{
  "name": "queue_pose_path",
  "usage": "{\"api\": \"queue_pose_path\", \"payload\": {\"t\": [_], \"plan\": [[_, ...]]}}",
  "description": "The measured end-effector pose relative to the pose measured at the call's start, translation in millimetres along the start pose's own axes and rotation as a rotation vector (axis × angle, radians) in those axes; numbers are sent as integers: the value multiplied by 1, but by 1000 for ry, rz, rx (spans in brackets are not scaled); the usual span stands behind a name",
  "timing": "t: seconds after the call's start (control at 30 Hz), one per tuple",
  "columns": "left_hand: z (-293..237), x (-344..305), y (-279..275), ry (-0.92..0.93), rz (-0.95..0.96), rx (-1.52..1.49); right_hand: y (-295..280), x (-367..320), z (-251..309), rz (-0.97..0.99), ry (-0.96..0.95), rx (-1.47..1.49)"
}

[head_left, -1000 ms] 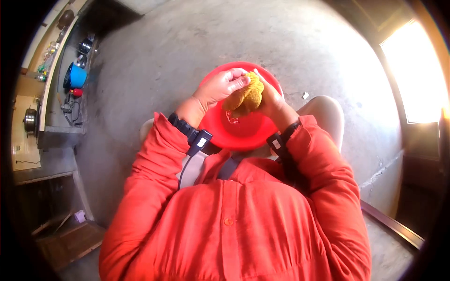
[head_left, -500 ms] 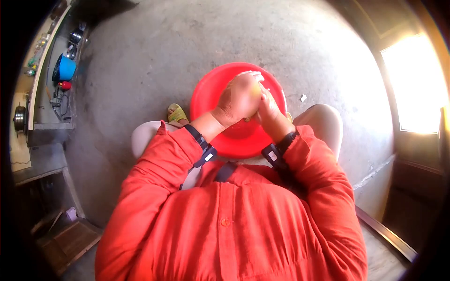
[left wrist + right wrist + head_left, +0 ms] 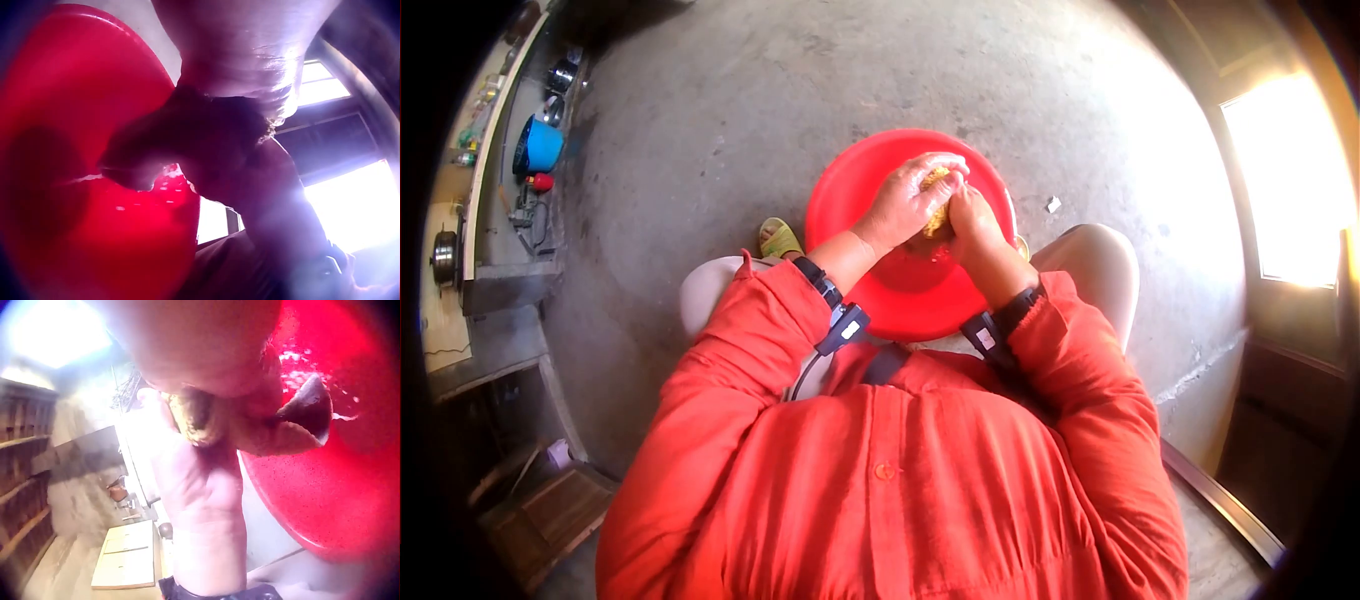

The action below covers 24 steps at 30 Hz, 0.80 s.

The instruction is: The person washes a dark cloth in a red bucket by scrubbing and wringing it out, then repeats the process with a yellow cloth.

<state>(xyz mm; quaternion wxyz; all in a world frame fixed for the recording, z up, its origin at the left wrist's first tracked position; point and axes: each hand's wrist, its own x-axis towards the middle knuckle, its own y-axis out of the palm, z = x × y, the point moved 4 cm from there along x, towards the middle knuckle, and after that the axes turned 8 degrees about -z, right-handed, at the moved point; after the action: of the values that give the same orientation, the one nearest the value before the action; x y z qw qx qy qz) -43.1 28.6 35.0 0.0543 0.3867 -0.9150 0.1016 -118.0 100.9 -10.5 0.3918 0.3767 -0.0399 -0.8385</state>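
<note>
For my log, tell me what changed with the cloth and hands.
The left hand and right hand, pressed together over the yellow cloth half a second ago, have parted slightly; it shows between them again, more bunched than at first. Both still hold it; the red basin remains beneath.

The head view looks down from above, the wrist views from close in, all sharing the red basin (image 3: 920, 312).

No readable lettering, brand or number, small white label (image 3: 851, 328) on the black left wrist device (image 3: 836, 337) behind the left hand's (image 3: 900, 202) fingers, another pale label (image 3: 985, 338) on the black right wrist device (image 3: 995, 350) behind the right hand's (image 3: 976, 222), any print too small.
</note>
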Motion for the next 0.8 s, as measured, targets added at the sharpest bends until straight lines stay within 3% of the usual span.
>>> {"api": "queue_pose_path", "payload": {"t": [0.03, 0.13, 0.17, 0.27, 0.33, 0.4, 0.43, 0.53, 0.57, 0.63, 0.7, 0.73, 0.8], "plan": [[12, 2, -2, 25, 19, 21, 7, -8, 11, -48, -16, -32], [23, 3, -16, -276, -71, -68, -1, 17, 15, 121, -380, -438], [36, 1, -17, -282, -87, -118, 6, 5, 29, 73, -400, -688], [54, -9, -26, -659, -188, -160, 17, -12, 47, 165, -590, -899], [47, -23, -28, -888, -208, -158, 11, 4, 36, 209, -539, -599], [49, -30, -22, -1056, -243, -265, 17, -5, 47, 234, -297, -240], [54, -34, -17, -1137, -249, -361, 24, -16, 56, 238, -287, -164], [22, -33, -10, -748, -57, -650, 41, -44, 73, 219, -408, -238], [30, -29, -9, -792, -77, -702, 46, -54, 74, 197, -453, -266], [49, -30, -12, -433, 33, -491, 53, -58, 65, 237, -808, -485], [56, -30, -12, -268, -34, -514, 62, -68, 65, 258, -1141, -782], [64, -34, -12, -305, -98, -581, 66, -67, 61, 198, -1333, -1011], [58, -32, -6, -886, -363, -992, 59, -33, 47, -36, -1271, -1371]]}}
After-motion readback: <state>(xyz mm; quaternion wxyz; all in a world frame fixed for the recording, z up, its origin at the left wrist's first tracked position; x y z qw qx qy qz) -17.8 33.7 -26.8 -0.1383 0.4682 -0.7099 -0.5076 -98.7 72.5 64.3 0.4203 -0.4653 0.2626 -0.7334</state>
